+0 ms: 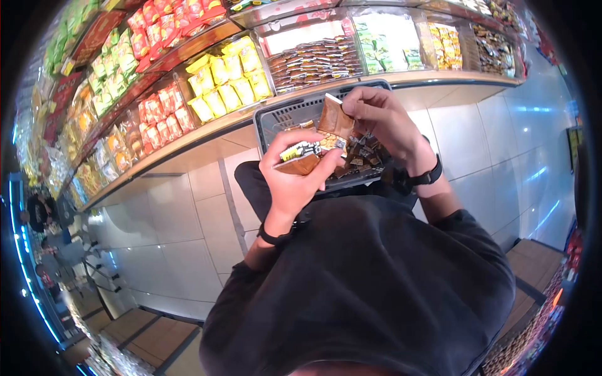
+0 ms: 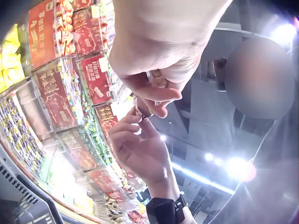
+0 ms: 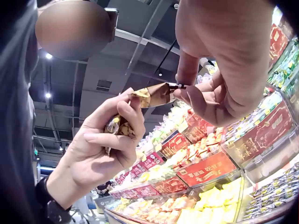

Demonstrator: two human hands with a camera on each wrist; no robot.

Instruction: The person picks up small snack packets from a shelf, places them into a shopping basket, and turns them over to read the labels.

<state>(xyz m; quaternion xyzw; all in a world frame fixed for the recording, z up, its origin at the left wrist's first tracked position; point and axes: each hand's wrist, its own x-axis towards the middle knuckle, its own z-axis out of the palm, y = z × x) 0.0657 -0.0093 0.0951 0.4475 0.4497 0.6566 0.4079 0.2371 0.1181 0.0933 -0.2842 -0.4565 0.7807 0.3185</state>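
My left hand (image 1: 290, 182) grips small brown-and-yellow snack packets, with one brown end showing below the fingers. A brown packet (image 1: 334, 118) stands up out of this grip, above a printed part with a nut picture and a black-and-white code. My right hand (image 1: 390, 122) pinches the pale top edge of that packet between thumb and forefinger. In the right wrist view the packet (image 3: 159, 94) stretches between both hands, and another shiny packet (image 3: 122, 127) lies under the left fingers. Below the hands, a grey shopping basket (image 1: 276, 111) holds many more small brown packets (image 1: 367, 152).
A store shelf (image 1: 414, 78) with clear bins runs along the front. It holds yellow bags (image 1: 229, 75), red bags (image 1: 166, 113) and stacked brown packets (image 1: 313, 62). Tiled floor (image 1: 160, 210) lies around, with wooden steps (image 1: 147, 335) behind at the left.
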